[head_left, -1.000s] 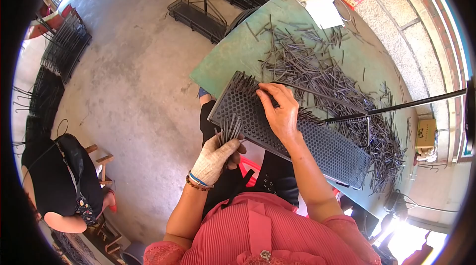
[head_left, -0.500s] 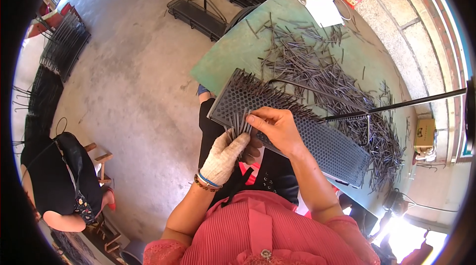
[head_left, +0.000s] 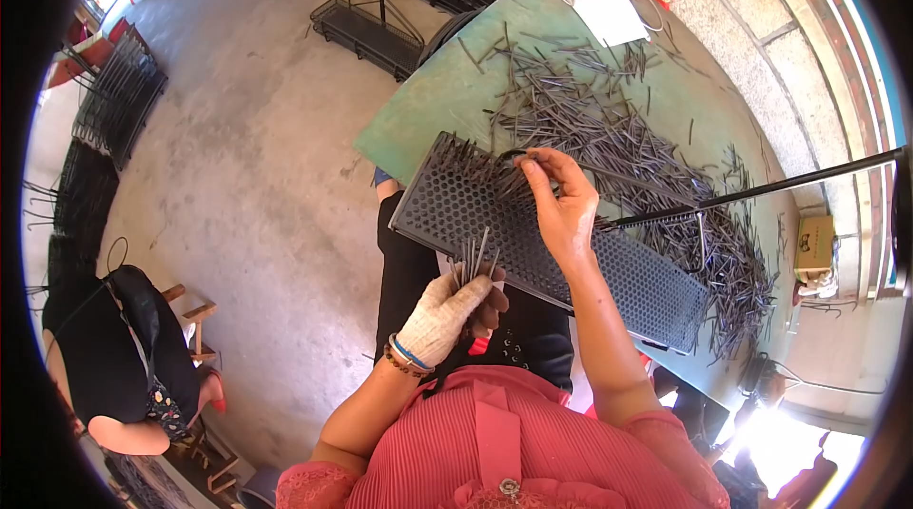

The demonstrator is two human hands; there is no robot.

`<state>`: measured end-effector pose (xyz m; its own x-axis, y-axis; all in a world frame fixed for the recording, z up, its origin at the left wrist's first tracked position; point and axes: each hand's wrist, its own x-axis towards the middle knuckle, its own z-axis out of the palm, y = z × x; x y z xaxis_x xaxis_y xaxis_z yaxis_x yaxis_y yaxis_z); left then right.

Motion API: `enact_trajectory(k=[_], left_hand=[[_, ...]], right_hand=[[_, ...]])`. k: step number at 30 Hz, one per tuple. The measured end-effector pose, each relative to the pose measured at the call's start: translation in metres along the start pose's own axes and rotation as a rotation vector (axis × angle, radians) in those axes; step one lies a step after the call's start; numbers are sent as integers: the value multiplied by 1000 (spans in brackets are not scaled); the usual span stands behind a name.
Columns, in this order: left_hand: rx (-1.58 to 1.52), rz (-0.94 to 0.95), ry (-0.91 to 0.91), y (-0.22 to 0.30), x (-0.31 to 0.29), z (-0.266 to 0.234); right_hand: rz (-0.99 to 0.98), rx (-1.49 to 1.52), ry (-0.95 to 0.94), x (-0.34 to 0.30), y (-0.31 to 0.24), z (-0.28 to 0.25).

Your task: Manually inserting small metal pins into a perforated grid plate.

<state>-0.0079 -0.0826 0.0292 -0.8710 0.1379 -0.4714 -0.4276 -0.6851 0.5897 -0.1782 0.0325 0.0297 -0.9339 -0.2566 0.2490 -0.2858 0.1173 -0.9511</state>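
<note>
Right hand (head_left: 561, 209), bare: fingertips pinched shut on a single thin metal pin (head_left: 522, 159) at the far end of the black perforated panel (head_left: 533, 243), among pins already standing in its holes. Left hand (head_left: 447, 314), in a knit glove, fist closed round a bundle of pins (head_left: 473, 260), points up, just below the panel's near edge. Panel lies tilted across the lap and the edge of the green table (head_left: 428, 105), where loose pins (head_left: 647, 147) are heaped.

Step, as I judge it: seating one pin in a hole. Next needs a fresh pin from the bundle.

Half a second ago both hands met at the bundle; the right has since reached out to the panel's far end
</note>
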Motion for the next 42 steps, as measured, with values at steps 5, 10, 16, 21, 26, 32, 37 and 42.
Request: enact_trajectory(k=[5,10,16,21,26,32,37,42], left_hand=[[22,-10,6,0,0,-1],[16,-10,3,1,-1,-3],[43,-18,-4,2,0,-3],[59,-22,13,3,1,-4],[46,-32,30,-1,1,-7],[60,-30,38,-6,2,-11],[28,-51,45,3,-2,-1],[110,-49,42,0,0,-5]], right_hand=[[-92,-78,-48,4,6,0],[-147,-91,-48,0,3,1],[-141,-103,-119,-2,9,5],[-112,-48,-8,-5,15,11],[-244,-265,53,-12,12,16],[-574,-578,-42,-11,14,7],[-608,-634,-64,-9,8,7],[-614,-675,-62,-5,8,10]])
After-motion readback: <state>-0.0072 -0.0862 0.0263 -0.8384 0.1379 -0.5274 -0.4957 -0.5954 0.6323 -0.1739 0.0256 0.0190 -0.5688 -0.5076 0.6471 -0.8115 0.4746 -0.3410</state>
